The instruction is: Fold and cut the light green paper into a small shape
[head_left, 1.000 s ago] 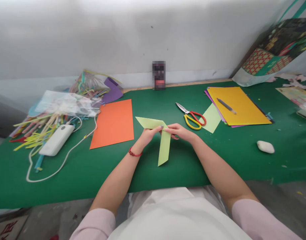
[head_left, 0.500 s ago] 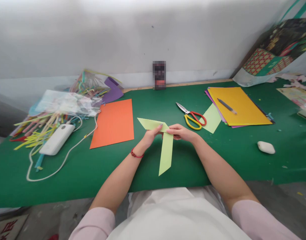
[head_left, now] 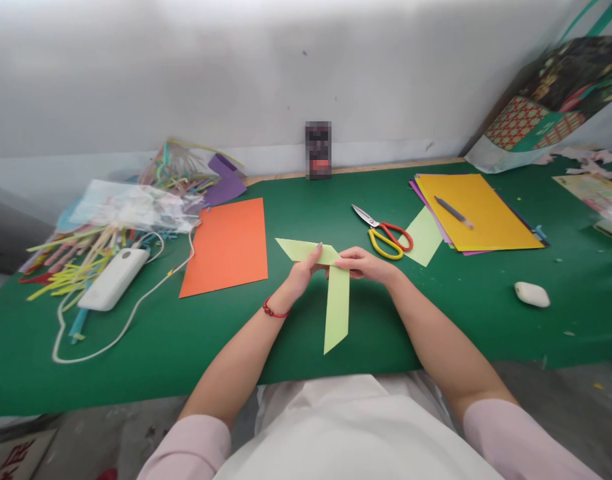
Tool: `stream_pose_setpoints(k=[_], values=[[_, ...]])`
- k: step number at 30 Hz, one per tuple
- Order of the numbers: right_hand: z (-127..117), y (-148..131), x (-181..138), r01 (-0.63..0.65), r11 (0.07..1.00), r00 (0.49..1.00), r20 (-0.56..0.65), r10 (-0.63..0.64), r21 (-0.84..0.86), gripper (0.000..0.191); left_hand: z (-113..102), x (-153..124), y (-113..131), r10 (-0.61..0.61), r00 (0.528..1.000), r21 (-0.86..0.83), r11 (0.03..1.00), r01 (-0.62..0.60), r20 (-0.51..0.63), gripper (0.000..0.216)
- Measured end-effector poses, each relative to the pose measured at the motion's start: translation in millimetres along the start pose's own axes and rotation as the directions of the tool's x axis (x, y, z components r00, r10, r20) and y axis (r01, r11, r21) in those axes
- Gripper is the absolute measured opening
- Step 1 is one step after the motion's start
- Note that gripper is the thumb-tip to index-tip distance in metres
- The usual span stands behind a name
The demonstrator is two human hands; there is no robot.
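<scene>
A pale green paper strip [head_left: 338, 307], folded at a corner, is held between both hands above the green table. One slanted end points left and the other hangs down toward me. My left hand [head_left: 305, 272] pinches the left arm of the strip, thumb on top and fingers underneath. My right hand [head_left: 362, 263] is closed on the fold at its right side, its thumb beside the corner. Scissors [head_left: 381, 235] with one red and one yellow handle lie beyond my right hand, blades slightly apart. They overlap a light green paper piece [head_left: 425, 239].
Orange paper [head_left: 231, 247] lies left of my hands. Farther left are a white power bank [head_left: 114, 280] with a cable and a heap of paper strips [head_left: 71, 267]. A pen [head_left: 453, 212] rests on yellow paper [head_left: 506, 220]. A white case [head_left: 532, 295] sits at right.
The hanging end of the strip has swung slightly right. My left thumb has shifted a little left along the paper, while my right hand stays nearly in place.
</scene>
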State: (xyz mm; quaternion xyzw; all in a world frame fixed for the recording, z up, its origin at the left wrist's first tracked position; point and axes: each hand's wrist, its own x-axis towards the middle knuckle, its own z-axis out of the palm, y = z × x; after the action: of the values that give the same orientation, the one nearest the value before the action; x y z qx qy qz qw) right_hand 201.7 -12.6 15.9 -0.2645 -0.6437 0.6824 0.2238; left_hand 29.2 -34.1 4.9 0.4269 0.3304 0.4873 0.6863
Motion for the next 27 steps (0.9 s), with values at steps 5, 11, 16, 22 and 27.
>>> stream_pose_setpoints(k=[5, 11, 16, 22, 27], values=[[2.7, -3.6, -1.7, 0.010, 1.000, 0.999, 0.040, -0.010, 0.001, 0.041, 3.0, -2.0, 4.7, -0.054, 0.998, -0.013, 0.998, 0.055, 0.035, 0.045], [3.5, -3.6, -1.9, 0.017, 0.998, 0.997, 0.079, -0.022, 0.054, 0.039, -1.9, -3.7, 5.0, -0.031, 0.995, 0.095, 0.995, 0.022, 0.094, 0.048], [3.0, 2.2, 2.3, 0.009, 0.994, 0.999, -0.045, -0.004, 0.105, 0.036, -3.9, -3.6, 6.4, 0.034, 0.997, 0.268, 0.962, -0.052, 0.070, 0.044], [4.3, 3.0, 4.0, 0.046, 0.994, 0.995, -0.098, -0.036, 0.095, 0.035, 1.0, -2.6, 7.7, 0.044, 0.999, 0.303, 0.952, -0.040, -0.007, 0.042], [4.2, 1.7, 4.0, 0.059, 0.996, 0.988, -0.145, -0.048, 0.073, 0.039, -2.1, 3.9, 1.5, -0.006, 0.999, 0.154, 0.988, 0.001, 0.032, 0.054]])
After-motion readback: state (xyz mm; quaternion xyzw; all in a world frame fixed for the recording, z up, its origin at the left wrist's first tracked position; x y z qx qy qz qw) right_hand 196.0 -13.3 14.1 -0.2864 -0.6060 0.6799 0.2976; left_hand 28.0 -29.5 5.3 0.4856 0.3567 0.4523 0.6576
